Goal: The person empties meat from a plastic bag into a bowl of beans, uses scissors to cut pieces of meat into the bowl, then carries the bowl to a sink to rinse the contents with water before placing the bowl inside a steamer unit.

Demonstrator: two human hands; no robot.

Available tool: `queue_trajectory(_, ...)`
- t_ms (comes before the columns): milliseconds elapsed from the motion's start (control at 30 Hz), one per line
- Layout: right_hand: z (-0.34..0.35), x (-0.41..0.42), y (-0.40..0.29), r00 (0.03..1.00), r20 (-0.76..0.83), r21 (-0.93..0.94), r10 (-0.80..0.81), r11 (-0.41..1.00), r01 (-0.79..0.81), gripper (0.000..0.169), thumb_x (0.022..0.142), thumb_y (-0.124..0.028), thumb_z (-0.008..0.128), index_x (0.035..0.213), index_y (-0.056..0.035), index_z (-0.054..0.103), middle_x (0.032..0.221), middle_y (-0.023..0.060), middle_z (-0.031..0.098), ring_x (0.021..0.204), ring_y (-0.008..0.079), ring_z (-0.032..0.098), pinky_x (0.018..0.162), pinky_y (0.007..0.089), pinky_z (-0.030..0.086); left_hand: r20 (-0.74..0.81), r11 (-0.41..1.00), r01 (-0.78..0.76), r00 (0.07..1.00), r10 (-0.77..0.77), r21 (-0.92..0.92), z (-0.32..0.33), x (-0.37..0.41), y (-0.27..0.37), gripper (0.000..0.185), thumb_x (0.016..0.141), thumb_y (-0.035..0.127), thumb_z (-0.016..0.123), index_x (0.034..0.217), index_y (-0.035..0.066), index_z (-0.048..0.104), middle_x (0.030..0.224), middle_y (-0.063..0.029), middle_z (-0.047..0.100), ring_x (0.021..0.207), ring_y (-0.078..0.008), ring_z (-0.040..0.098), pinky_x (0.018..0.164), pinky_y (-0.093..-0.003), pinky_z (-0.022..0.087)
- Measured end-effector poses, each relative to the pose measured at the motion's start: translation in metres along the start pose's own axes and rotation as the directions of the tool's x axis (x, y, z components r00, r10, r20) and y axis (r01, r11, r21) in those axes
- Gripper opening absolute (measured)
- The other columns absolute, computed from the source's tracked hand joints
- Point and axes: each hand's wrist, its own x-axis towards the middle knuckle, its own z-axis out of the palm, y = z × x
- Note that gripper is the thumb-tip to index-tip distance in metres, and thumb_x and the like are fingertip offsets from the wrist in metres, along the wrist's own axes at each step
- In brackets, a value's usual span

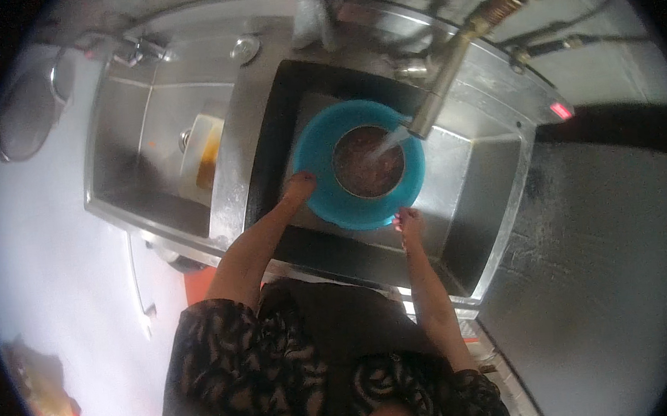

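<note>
A round blue plastic basin (320,145) stands inside a black rectangular tub (268,149) in the right bowl of a steel double sink. Inside the basin, a smaller round container (360,171) holds reddish-brown contents that are too blurred to name. Water runs onto them from a metal spray faucet (438,90) at the upper right. My left hand (300,187) grips the basin's left rim. At its lower right rim, my right hand (409,223) is closed on the edge with its fingertips.
The left sink bowl (125,130) holds a translucent container (194,160) with something yellow-orange. A round mesh strainer (31,113) lies at the far left. A yellowish plastic bag (48,402) is at the lower left. Grey cloth (313,21) rests at the sink's back edge.
</note>
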Motion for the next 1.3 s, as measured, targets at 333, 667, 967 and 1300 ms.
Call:
queue_trajectory(333, -0.044, -0.081, -0.004, 0.998, -0.049, 0.021, 0.038, 0.999, -0.037, 0.044, 0.085, -0.043, 0.047, 0.081, -0.0014, 0.061, 0.058, 0.0081, 0.057, 0.042, 0.0132, 0.053, 0.038, 0.0259, 0.042, -0.244, 0.811, -0.469, 0.881, 0.405, -0.350, -0.081, -0.028, 0.195, 0.024, 0.079, 0.016, 0.058, 0.099, 0.003, 0.063, 0.076, -0.0065, 0.063, 0.066, -0.0133, 0.058, 0.058, -0.0260, 0.047)
queue_trajectory(667, -0.029, -0.154, 0.007, 0.922, 0.005, -0.899, -0.387, 0.402, 0.174, 0.033, 0.082, -0.036, 0.051, 0.101, -0.0117, 0.060, 0.107, 0.0123, 0.057, 0.107, 0.0298, 0.049, 0.092, 0.0461, 0.035, -0.170, 0.623, -0.468, 0.862, 0.477, -0.627, -0.080, -0.021, 0.300, 0.027, 0.079, 0.006, 0.058, 0.104, -0.004, 0.055, 0.089, -0.0127, 0.062, 0.082, -0.0217, 0.062, 0.072, -0.0296, 0.052)
queue_trajectory(967, -0.020, -0.166, 0.008, 0.810, -0.064, -0.888, -0.583, 0.404, 0.221, 0.022, 0.084, -0.027, 0.049, 0.090, -0.0091, 0.061, 0.095, 0.0119, 0.058, 0.097, 0.0280, 0.052, 0.086, 0.0435, 0.038, -0.227, 0.564, -0.431, 0.890, 0.396, -0.705, -0.070, -0.025, 0.297, 0.015, 0.077, 0.002, 0.059, 0.091, -0.004, 0.059, 0.078, -0.0104, 0.063, 0.065, -0.0159, 0.061, 0.054, -0.0226, 0.048)
queue_trajectory(1300, -0.016, -0.155, 0.013, 0.801, -0.128, -0.819, -0.585, 0.518, 0.248, 0.020, 0.082, -0.025, 0.050, 0.084, -0.0083, 0.061, 0.092, 0.0091, 0.059, 0.095, 0.0277, 0.053, 0.084, 0.0439, 0.040, -0.318, 0.625, -0.582, 0.811, 0.491, -0.520, -0.071, -0.016, 0.299, 0.007, 0.077, 0.004, 0.060, 0.081, -0.003, 0.061, 0.071, -0.0099, 0.062, 0.054, -0.0132, 0.056, 0.043, -0.0201, 0.040)
